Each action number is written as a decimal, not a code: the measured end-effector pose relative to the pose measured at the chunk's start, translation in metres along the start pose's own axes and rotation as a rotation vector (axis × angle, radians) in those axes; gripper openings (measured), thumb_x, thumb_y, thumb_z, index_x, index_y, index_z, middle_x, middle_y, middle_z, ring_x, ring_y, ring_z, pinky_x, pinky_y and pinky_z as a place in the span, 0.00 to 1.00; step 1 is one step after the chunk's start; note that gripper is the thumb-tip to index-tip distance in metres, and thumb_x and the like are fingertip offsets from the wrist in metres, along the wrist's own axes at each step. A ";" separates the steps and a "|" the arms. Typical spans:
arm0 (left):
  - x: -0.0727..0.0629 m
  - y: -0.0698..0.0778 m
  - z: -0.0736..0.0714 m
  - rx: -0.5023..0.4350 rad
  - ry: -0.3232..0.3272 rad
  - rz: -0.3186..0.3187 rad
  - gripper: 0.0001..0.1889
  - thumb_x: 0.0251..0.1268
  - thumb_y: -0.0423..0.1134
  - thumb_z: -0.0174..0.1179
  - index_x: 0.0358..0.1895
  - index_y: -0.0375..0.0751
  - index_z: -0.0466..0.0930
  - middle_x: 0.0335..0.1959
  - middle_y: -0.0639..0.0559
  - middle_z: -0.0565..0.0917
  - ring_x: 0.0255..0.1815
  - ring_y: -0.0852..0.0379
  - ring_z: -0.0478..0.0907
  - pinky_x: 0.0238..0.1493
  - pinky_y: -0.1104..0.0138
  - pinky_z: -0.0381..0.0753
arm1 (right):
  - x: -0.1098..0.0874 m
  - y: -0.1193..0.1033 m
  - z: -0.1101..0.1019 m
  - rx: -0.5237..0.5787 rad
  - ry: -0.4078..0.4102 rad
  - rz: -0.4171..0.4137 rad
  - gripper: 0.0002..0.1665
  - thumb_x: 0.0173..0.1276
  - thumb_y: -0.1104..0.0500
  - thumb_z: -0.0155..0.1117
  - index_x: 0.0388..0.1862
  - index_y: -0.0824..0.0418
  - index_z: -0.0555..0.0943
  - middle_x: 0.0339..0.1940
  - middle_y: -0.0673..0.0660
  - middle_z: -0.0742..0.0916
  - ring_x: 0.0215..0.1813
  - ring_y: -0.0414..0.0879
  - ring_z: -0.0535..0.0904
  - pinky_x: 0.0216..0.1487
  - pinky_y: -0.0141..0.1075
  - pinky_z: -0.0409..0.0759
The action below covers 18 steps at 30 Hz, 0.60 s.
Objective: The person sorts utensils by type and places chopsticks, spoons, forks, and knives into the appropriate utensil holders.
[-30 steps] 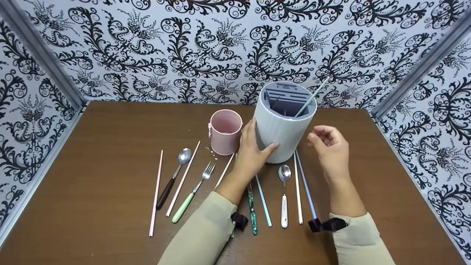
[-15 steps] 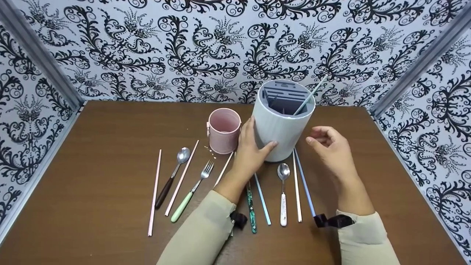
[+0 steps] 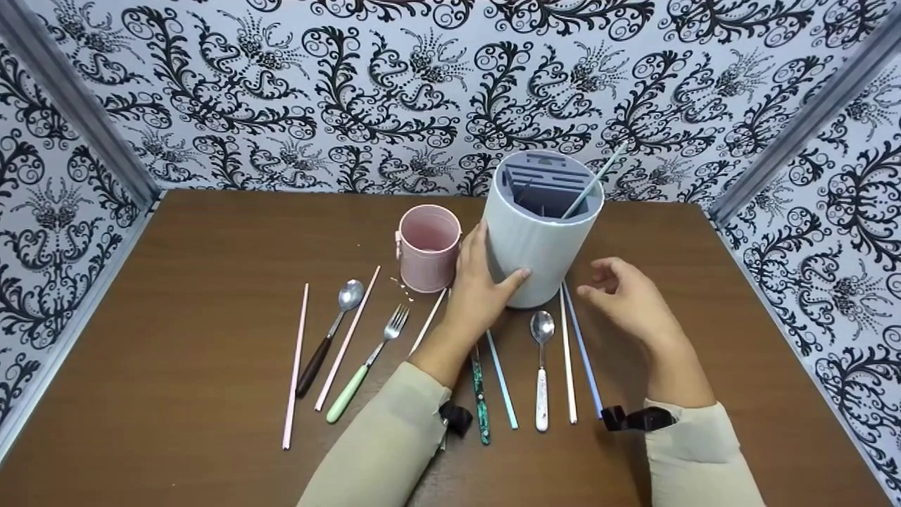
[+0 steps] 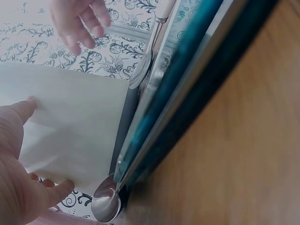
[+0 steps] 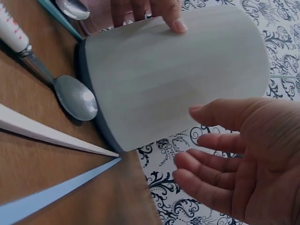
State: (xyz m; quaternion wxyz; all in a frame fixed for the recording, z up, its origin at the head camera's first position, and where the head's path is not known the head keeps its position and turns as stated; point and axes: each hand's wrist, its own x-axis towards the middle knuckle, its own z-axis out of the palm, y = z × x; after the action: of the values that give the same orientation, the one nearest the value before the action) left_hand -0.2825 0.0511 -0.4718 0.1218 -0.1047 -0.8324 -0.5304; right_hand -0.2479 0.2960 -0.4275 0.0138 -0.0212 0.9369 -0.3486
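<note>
Only in head view, holder interior [image 3: 542, 184], fork [image 3: 365, 370]

Walls [image 3: 380, 91] wht w/ blk scroll pattern, back & sides. Gry corner posts [image 3: 86, 105] L & R. Brn table [image 3: 176, 338] btwn.

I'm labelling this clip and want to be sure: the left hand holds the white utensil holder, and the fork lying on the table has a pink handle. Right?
Not quite: the fork has a light green handle, as the head view shows. The left hand does hold the white utensil holder.
</note>
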 end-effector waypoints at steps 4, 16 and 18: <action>0.000 -0.001 0.000 -0.002 -0.001 -0.001 0.53 0.61 0.50 0.75 0.84 0.44 0.51 0.81 0.42 0.62 0.82 0.44 0.59 0.82 0.53 0.61 | 0.002 0.004 0.004 -0.059 -0.057 0.005 0.33 0.73 0.53 0.67 0.68 0.71 0.72 0.61 0.71 0.83 0.61 0.64 0.81 0.64 0.58 0.79; 0.001 -0.001 0.000 -0.007 -0.003 0.002 0.54 0.61 0.50 0.75 0.84 0.43 0.51 0.81 0.42 0.61 0.82 0.44 0.59 0.82 0.53 0.61 | 0.005 0.017 0.009 -0.117 -0.118 0.022 0.33 0.71 0.52 0.68 0.65 0.72 0.74 0.56 0.70 0.85 0.58 0.62 0.81 0.63 0.58 0.79; 0.001 -0.002 0.000 -0.010 -0.005 0.005 0.53 0.61 0.50 0.75 0.84 0.43 0.51 0.81 0.42 0.61 0.82 0.44 0.59 0.83 0.53 0.61 | 0.007 0.019 0.012 -0.127 -0.133 0.019 0.32 0.70 0.53 0.68 0.64 0.72 0.75 0.54 0.68 0.85 0.56 0.61 0.82 0.62 0.57 0.80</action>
State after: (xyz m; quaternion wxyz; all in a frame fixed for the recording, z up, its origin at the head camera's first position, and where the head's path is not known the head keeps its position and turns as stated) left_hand -0.2840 0.0506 -0.4730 0.1207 -0.1084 -0.8299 -0.5338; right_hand -0.2551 0.3026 -0.4490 0.0779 -0.0363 0.9543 -0.2864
